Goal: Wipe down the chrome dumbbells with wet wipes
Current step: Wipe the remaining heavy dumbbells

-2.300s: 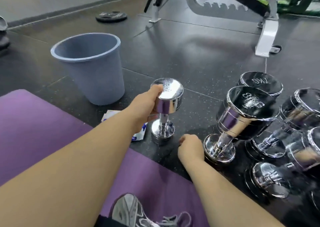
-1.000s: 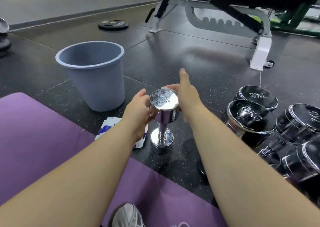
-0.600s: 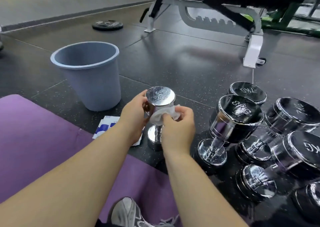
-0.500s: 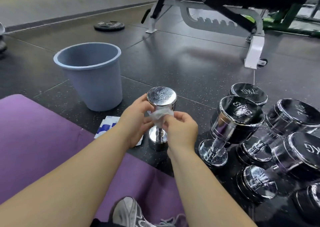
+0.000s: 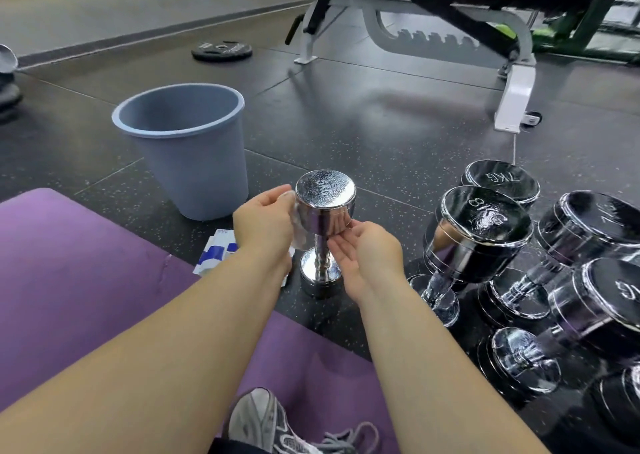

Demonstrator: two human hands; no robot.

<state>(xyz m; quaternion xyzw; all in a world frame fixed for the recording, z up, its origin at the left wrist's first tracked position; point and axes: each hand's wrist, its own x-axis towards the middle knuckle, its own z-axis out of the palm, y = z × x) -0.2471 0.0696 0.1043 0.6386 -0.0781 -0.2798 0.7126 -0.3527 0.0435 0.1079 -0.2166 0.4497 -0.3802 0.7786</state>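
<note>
Dark gym floor (image 5: 381,142) holds a small chrome dumbbell (image 5: 325,211), standing on end by the purple mat (image 5: 86,263). The left hand (image 5: 265,226) curls its fingers (image 5: 277,195) round a wet wipe (image 5: 293,216), pressing it on the top end's side. The right hand (image 5: 369,254) lies loose and open, its fingertips (image 5: 341,235) touching under that end. A blue bin (image 5: 194,173) stands near; only its inside wall shows.

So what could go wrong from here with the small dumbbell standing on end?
1. The small dumbbell stands upright on its narrow lower head. The left hand presses the wet wipe against its side, which could tip it, since the right hand only touches it with open fingers.
2. If it topples to the right, it would likely strike the larger dumbbells leaning close by.
</note>
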